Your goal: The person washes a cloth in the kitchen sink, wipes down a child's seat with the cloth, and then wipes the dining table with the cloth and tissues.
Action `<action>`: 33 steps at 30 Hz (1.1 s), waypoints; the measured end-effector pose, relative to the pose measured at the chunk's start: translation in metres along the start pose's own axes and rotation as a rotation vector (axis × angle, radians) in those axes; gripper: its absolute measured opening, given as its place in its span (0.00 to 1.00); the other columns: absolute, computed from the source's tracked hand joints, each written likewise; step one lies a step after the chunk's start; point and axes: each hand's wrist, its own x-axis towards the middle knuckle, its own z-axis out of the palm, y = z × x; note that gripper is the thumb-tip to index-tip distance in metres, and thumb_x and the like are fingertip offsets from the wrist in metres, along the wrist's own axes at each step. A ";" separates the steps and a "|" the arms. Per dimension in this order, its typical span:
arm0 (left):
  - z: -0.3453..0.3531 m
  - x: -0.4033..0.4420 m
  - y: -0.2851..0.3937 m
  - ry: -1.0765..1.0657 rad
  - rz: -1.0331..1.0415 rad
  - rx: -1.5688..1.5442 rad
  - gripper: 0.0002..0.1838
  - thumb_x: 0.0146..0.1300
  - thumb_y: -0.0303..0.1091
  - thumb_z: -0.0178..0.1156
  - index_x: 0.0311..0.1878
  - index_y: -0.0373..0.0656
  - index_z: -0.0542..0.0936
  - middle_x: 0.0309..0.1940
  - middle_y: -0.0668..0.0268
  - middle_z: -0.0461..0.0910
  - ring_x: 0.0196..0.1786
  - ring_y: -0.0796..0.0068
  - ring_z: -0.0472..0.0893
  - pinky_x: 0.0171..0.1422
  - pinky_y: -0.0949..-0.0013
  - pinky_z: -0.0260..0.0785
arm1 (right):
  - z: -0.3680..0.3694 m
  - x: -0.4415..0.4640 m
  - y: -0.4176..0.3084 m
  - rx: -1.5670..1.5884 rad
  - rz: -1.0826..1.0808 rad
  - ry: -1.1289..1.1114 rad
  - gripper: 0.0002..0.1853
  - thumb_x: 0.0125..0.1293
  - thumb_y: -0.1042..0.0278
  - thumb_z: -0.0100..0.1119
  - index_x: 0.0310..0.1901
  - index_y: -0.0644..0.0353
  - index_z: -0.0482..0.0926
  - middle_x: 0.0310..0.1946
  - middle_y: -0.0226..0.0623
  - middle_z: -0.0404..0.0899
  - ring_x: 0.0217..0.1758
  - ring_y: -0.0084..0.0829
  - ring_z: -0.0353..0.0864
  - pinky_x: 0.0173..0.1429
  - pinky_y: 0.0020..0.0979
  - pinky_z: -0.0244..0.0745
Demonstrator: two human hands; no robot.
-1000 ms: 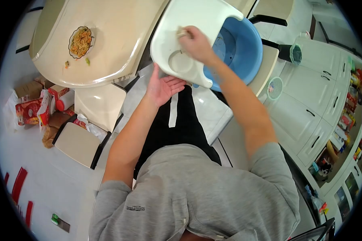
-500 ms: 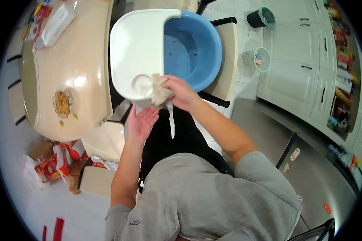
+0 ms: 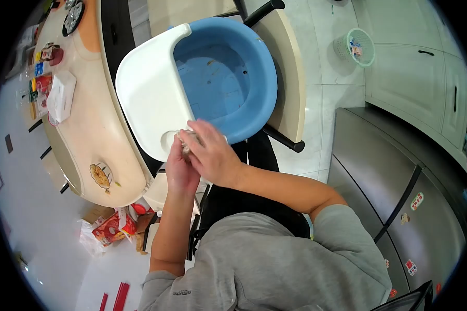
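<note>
Beige cloth (image 3: 186, 149), bunched, between left hand (image 3: 181, 170) and right hand (image 3: 211, 155)

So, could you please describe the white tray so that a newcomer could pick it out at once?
Beside the cream table sits a big blue tub. The white tray lies along the tub's table-facing side. Unlike the white box on the table, it is broad and flat, with a round recess near one end.

To my right I see white cabinets (image 3: 407, 78) and a grey metallic fridge (image 3: 366, 171) — pale floor tiles (image 3: 341, 98) stretching before them — while a glossy cream table (image 3: 91, 137) stands to my left.
</note>
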 end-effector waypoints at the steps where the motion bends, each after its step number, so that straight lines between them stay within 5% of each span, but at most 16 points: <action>1: 0.004 0.004 -0.001 0.006 -0.003 0.012 0.23 0.82 0.47 0.39 0.63 0.38 0.72 0.59 0.60 0.77 0.63 0.68 0.76 0.70 0.63 0.68 | -0.003 0.001 0.005 0.009 0.008 0.007 0.26 0.53 0.73 0.64 0.57 0.65 0.75 0.58 0.52 0.71 0.64 0.58 0.68 0.64 0.48 0.70; 7: 0.024 0.015 0.005 -0.056 -0.121 0.082 0.24 0.82 0.46 0.39 0.63 0.37 0.75 0.57 0.60 0.80 0.61 0.65 0.79 0.64 0.59 0.72 | -0.019 0.025 0.059 0.216 0.083 -0.269 0.27 0.57 0.74 0.63 0.60 0.69 0.72 0.56 0.54 0.70 0.60 0.57 0.71 0.64 0.48 0.71; 9: 0.025 0.022 0.004 0.084 0.001 0.498 0.24 0.82 0.44 0.38 0.62 0.36 0.76 0.55 0.60 0.81 0.59 0.65 0.80 0.61 0.59 0.72 | -0.019 0.049 0.085 0.081 0.104 -0.340 0.24 0.58 0.77 0.60 0.58 0.69 0.73 0.55 0.55 0.71 0.57 0.55 0.72 0.62 0.46 0.72; 11: -0.004 0.031 -0.002 0.130 0.196 0.779 0.22 0.79 0.40 0.48 0.64 0.33 0.74 0.62 0.53 0.75 0.65 0.57 0.74 0.67 0.57 0.67 | 0.010 0.083 0.120 -0.100 0.095 -0.196 0.19 0.60 0.75 0.58 0.55 0.67 0.77 0.53 0.54 0.73 0.58 0.53 0.73 0.60 0.45 0.74; 13: -0.018 0.039 -0.009 0.370 1.125 1.727 0.24 0.72 0.37 0.58 0.66 0.34 0.72 0.70 0.47 0.67 0.70 0.48 0.67 0.71 0.53 0.61 | 0.025 0.127 0.129 -0.279 -0.010 -0.414 0.16 0.63 0.71 0.55 0.52 0.63 0.80 0.53 0.49 0.76 0.58 0.51 0.74 0.63 0.46 0.71; 14: -0.031 0.046 -0.014 0.267 1.058 1.628 0.32 0.65 0.31 0.64 0.71 0.37 0.67 0.75 0.42 0.57 0.74 0.43 0.61 0.76 0.50 0.54 | 0.051 0.142 0.148 -0.277 -0.015 -0.417 0.16 0.63 0.71 0.55 0.52 0.63 0.80 0.53 0.49 0.76 0.58 0.51 0.74 0.63 0.46 0.71; 16: -0.032 0.053 -0.023 0.276 1.072 1.697 0.34 0.65 0.32 0.64 0.73 0.38 0.65 0.75 0.42 0.56 0.74 0.41 0.60 0.77 0.48 0.52 | 0.106 0.151 0.191 -0.314 -0.385 -0.286 0.15 0.65 0.65 0.52 0.48 0.59 0.83 0.55 0.43 0.77 0.63 0.44 0.73 0.64 0.51 0.69; 19: -0.036 0.062 -0.027 0.295 1.078 1.759 0.38 0.63 0.35 0.64 0.75 0.40 0.61 0.76 0.40 0.53 0.75 0.38 0.57 0.78 0.45 0.48 | 0.114 0.167 0.207 -0.549 -0.589 -0.462 0.17 0.66 0.64 0.50 0.52 0.55 0.83 0.60 0.39 0.77 0.66 0.40 0.71 0.67 0.51 0.66; 23: -0.037 0.062 -0.027 0.294 1.121 1.714 0.38 0.62 0.36 0.65 0.74 0.39 0.62 0.75 0.41 0.55 0.75 0.39 0.57 0.77 0.45 0.49 | 0.099 0.164 0.216 -0.597 -0.534 -0.373 0.16 0.67 0.64 0.51 0.50 0.55 0.84 0.59 0.36 0.76 0.65 0.37 0.70 0.65 0.48 0.67; 25: -0.040 0.061 -0.025 0.296 1.139 1.699 0.39 0.61 0.36 0.66 0.74 0.39 0.63 0.75 0.41 0.56 0.74 0.39 0.58 0.76 0.45 0.50 | 0.072 0.162 0.214 -0.744 -0.184 -0.537 0.15 0.68 0.63 0.50 0.48 0.54 0.85 0.57 0.38 0.75 0.62 0.40 0.71 0.64 0.46 0.68; 28: -0.041 0.062 -0.026 0.316 1.153 1.708 0.40 0.59 0.43 0.68 0.72 0.37 0.64 0.74 0.41 0.57 0.74 0.41 0.59 0.74 0.38 0.50 | 0.039 0.126 0.213 -0.855 -0.090 -0.346 0.13 0.68 0.64 0.51 0.45 0.56 0.85 0.54 0.39 0.75 0.58 0.42 0.73 0.60 0.45 0.71; 30: -0.040 0.059 -0.025 0.321 1.150 1.719 0.40 0.58 0.44 0.68 0.71 0.37 0.65 0.73 0.41 0.57 0.74 0.40 0.60 0.73 0.38 0.50 | 0.022 0.104 0.191 -0.998 0.142 -0.611 0.13 0.68 0.64 0.52 0.43 0.60 0.84 0.51 0.40 0.75 0.56 0.43 0.74 0.55 0.43 0.73; 33: -0.040 0.059 -0.023 0.299 1.182 1.693 0.40 0.58 0.39 0.69 0.71 0.35 0.64 0.73 0.39 0.57 0.73 0.37 0.59 0.74 0.39 0.49 | 0.011 0.105 0.175 -0.909 -0.105 -0.543 0.13 0.65 0.66 0.54 0.46 0.62 0.82 0.49 0.44 0.75 0.55 0.44 0.75 0.52 0.41 0.76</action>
